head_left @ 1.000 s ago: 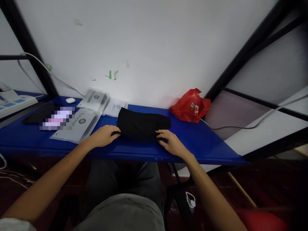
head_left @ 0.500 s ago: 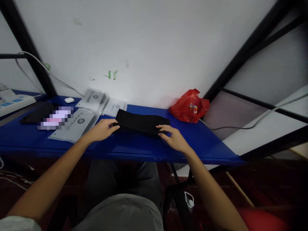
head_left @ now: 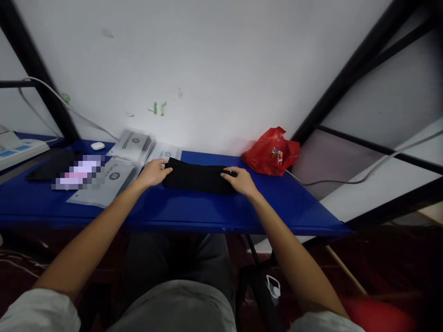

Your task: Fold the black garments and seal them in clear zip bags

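A piece of black cloth (head_left: 199, 177), folded into a long narrow strip, lies across the blue table in front of me. My left hand (head_left: 154, 173) pinches its left end near the upper corner, thumb and forefinger closed on the fabric. At the right end, my right hand (head_left: 242, 180) grips the far edge, its fingers bent over the top and the thumb on the near face. What kind of garment or cloth it is cannot be made out.
Grey printed plastic bags (head_left: 100, 182) lie left of the cloth, beside a phone with a blurred screen (head_left: 79, 173) and a black tablet-like slab (head_left: 44, 169). A white earphone case (head_left: 97, 145) and power strip (head_left: 22, 154) sit farther left. A red plastic bag (head_left: 270, 154) stands at back right.
Both hands have shifted from the cloth's near edge up to its far edge. The near part of the strip now lies flatter and shows more of its face.
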A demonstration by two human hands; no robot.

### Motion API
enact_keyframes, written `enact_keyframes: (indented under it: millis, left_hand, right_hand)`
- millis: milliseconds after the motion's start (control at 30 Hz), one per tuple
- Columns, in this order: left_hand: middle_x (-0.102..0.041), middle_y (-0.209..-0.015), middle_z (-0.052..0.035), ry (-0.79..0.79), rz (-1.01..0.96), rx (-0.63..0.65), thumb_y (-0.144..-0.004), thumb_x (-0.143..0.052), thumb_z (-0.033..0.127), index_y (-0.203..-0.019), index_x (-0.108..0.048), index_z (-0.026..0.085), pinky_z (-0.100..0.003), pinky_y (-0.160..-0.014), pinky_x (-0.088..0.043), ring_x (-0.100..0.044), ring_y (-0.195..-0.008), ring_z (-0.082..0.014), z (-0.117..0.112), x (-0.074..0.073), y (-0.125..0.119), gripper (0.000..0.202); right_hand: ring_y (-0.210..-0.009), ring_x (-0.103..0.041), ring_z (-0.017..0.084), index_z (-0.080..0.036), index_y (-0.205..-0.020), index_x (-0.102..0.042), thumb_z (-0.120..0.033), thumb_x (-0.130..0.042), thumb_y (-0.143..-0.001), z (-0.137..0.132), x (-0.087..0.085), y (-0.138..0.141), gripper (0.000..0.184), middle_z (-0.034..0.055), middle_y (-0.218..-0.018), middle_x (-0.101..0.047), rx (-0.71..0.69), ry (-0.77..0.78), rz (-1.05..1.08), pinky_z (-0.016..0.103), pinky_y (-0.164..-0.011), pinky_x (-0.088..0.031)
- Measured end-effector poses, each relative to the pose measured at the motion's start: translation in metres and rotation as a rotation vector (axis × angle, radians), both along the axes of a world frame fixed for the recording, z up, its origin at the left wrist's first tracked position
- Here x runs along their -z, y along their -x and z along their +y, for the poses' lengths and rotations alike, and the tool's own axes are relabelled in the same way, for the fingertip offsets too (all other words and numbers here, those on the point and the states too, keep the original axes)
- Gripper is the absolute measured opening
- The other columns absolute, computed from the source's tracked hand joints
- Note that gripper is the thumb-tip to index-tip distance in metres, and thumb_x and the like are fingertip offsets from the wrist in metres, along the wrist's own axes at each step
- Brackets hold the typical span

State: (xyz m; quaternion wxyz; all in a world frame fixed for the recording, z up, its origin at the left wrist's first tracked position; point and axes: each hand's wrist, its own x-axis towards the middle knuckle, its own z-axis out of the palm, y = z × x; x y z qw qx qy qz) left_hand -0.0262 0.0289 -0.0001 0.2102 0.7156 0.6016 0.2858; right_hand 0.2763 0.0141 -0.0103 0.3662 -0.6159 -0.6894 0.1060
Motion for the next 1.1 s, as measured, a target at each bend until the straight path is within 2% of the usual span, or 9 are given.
enact_keyframes:
  millis: [267,400,467,533,600,700,767,933,1100]
  left_hand:
    - [-0.070,-0.095,-0.0110,0.035,0.312,-0.030,-0.082,-0.054,0.031,-0.113,-0.063,0.015,-0.032,-0.074,-0.046,-0.064,-0.090,-0.0248,0.013,0.012,-0.007,0.035]
    - [-0.068,-0.099,-0.0123,0.054,0.378,-0.053,-0.081,-0.055,0.029,-0.113,-0.062,0.017,-0.039,-0.078,-0.047,-0.062,-0.097,-0.0305,0.008,0.018,-0.012,0.036]
    - [-0.066,-0.108,-0.0130,-0.025,0.432,-0.069,-0.082,-0.054,0.027,-0.116,-0.059,0.018,-0.040,-0.081,-0.047,-0.060,-0.102,-0.0309,0.001,0.017,-0.014,0.036]
    - [-0.062,-0.114,-0.0112,-0.172,0.473,-0.014,-0.085,-0.050,0.026,-0.118,-0.057,0.019,-0.037,-0.084,-0.046,-0.057,-0.106,-0.0276,-0.008,0.014,-0.015,0.034]
    - [-0.060,-0.117,-0.0085,-0.274,0.466,0.139,-0.089,-0.045,0.030,-0.118,-0.056,0.020,-0.034,-0.089,-0.044,-0.055,-0.109,-0.0235,-0.017,0.011,-0.016,0.033]
    - [-0.059,-0.121,-0.0085,-0.190,0.459,0.391,-0.089,-0.045,0.045,-0.122,-0.054,0.018,-0.033,-0.093,-0.041,-0.054,-0.111,-0.0228,-0.027,0.009,-0.012,0.044]
    - [-0.057,-0.125,-0.0105,-0.100,0.503,0.475,-0.086,-0.047,0.047,-0.125,-0.053,0.016,-0.033,-0.092,-0.040,-0.052,-0.113,-0.0247,-0.029,0.012,-0.009,0.050]
    - [-0.057,-0.126,-0.0107,-0.114,0.554,0.470,-0.085,-0.038,0.017,-0.124,-0.053,0.016,-0.033,-0.090,-0.041,-0.053,-0.112,-0.0233,-0.026,0.022,-0.004,0.042]
    - [-0.064,-0.106,-0.0103,-0.204,0.586,0.388,-0.086,-0.035,0.016,-0.107,-0.060,0.017,-0.034,-0.082,-0.043,-0.058,-0.098,-0.0234,-0.027,0.024,-0.005,0.033]
  right_hand:
    - [-0.082,-0.062,0.021,-0.021,-0.071,-0.058,-0.027,-0.064,-0.071,0.011,0.020,0.002,0.009,0.0029,-0.081,-0.067,0.046,0.037,-0.171,0.035,-0.077,-0.048]
    - [-0.099,-0.058,0.026,-0.020,-0.084,-0.060,-0.021,-0.068,-0.067,0.009,0.028,0.005,0.018,0.0079,-0.098,-0.066,0.056,0.007,-0.238,0.042,-0.087,-0.046]
    - [-0.110,-0.054,0.028,-0.020,-0.092,-0.061,-0.019,-0.067,-0.069,0.003,0.028,0.006,0.023,0.0110,-0.112,-0.063,0.017,-0.088,-0.273,0.045,-0.094,-0.043]
    - [-0.118,-0.051,0.027,-0.020,-0.094,-0.062,-0.022,-0.064,-0.076,-0.006,0.024,0.005,0.018,0.0119,-0.121,-0.060,-0.073,-0.191,-0.306,0.046,-0.099,-0.041]
    - [-0.120,-0.050,0.026,-0.021,-0.092,-0.065,-0.030,-0.061,-0.081,-0.017,0.019,0.003,0.014,0.0118,-0.124,-0.059,-0.193,-0.209,-0.354,0.046,-0.101,-0.040]
    - [-0.126,-0.047,0.029,-0.020,-0.098,-0.067,-0.044,-0.065,-0.079,-0.032,0.013,-0.005,0.030,0.0140,-0.134,-0.053,-0.319,-0.065,-0.465,0.049,-0.104,-0.038]
    - [-0.130,-0.042,0.032,-0.020,-0.109,-0.065,-0.047,-0.068,-0.075,-0.037,0.012,-0.010,0.044,0.0160,-0.140,-0.047,-0.328,0.047,-0.513,0.050,-0.105,-0.036]
    - [-0.131,-0.042,0.029,-0.020,-0.113,-0.064,-0.024,-0.062,-0.079,-0.036,0.016,-0.017,0.034,0.0139,-0.139,-0.048,-0.307,0.060,-0.532,0.049,-0.106,-0.036]
    - [-0.127,-0.047,0.028,-0.020,-0.099,-0.068,-0.016,-0.058,-0.078,-0.033,0.018,-0.016,0.024,0.0121,-0.132,-0.056,-0.291,-0.015,-0.488,0.050,-0.104,-0.038]
